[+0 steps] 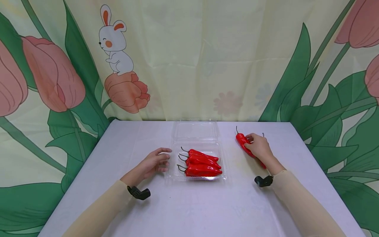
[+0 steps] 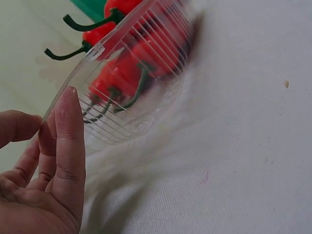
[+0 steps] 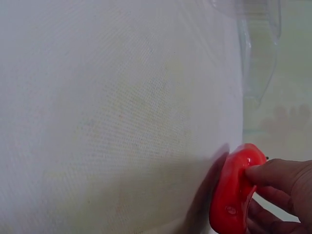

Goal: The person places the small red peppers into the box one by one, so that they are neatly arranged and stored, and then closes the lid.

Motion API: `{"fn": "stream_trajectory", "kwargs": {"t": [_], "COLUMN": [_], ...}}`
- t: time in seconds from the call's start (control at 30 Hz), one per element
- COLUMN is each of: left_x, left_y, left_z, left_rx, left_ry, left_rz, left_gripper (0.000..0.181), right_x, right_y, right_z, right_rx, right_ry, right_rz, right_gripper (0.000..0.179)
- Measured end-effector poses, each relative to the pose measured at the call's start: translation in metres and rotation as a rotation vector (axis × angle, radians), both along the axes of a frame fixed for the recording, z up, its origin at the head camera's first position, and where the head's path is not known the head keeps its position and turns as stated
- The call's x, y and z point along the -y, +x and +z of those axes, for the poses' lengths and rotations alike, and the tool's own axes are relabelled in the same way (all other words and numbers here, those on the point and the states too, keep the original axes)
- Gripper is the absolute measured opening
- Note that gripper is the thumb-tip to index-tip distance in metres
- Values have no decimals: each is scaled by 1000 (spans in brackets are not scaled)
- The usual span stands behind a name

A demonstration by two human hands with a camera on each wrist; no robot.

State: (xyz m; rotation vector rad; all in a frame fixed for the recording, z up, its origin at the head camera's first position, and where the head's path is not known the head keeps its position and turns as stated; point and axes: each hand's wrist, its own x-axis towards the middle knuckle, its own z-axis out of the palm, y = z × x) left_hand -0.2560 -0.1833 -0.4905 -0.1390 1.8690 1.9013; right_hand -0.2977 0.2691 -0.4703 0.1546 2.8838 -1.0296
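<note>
At the right, my right hand [image 1: 260,147] holds a long red pepper [image 1: 242,139] between thumb and fingers; its stem points away from me. Beyond the knuckles another dark stem [image 1: 263,134] shows, and whatever it belongs to is hidden. In the right wrist view the thumb presses on the glossy red pepper [image 3: 231,195]. My left hand [image 1: 154,163] is at the left side of a clear plastic container [image 1: 223,164], its thumb and fingers pinching the rim [image 2: 78,68]. Several red peppers [image 1: 202,170] with green stems lie side by side inside, stems to the left.
The container's clear hinged lid [image 1: 194,131] lies folded back toward the far edge of the white-covered table [image 1: 189,210]. Behind the table hangs a curtain [image 1: 183,65] printed with tulips and a rabbit.
</note>
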Motion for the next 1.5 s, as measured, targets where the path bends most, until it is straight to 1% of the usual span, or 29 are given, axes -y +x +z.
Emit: {"fn": "stream_trajectory", "kwargs": {"t": [0.3,0.67,0.9,1.33,1.5], "left_x": [0,-1,0,1,1], "left_y": [0,1,0,1,2], "left_z": [0,0,-1,1,1], "left_rx": [-11,-1,-5,-8,-17], "left_ry": [-3,8,10,25,30], "left_rz": [-3,2,1,-9,-17], "left_gripper": [42,41,41,41,42], "right_x": [4,12,16,25,32], "right_y": [2,2,3,7,10], "right_z": [6,13,19,29,34], "right_rx": [-21,-64,-78,-98,-103], "right_ry": [3,4,3,-21,-52], "right_rz": [4,25,24,19,36], "right_gripper": [56,54,54,57,56]}}
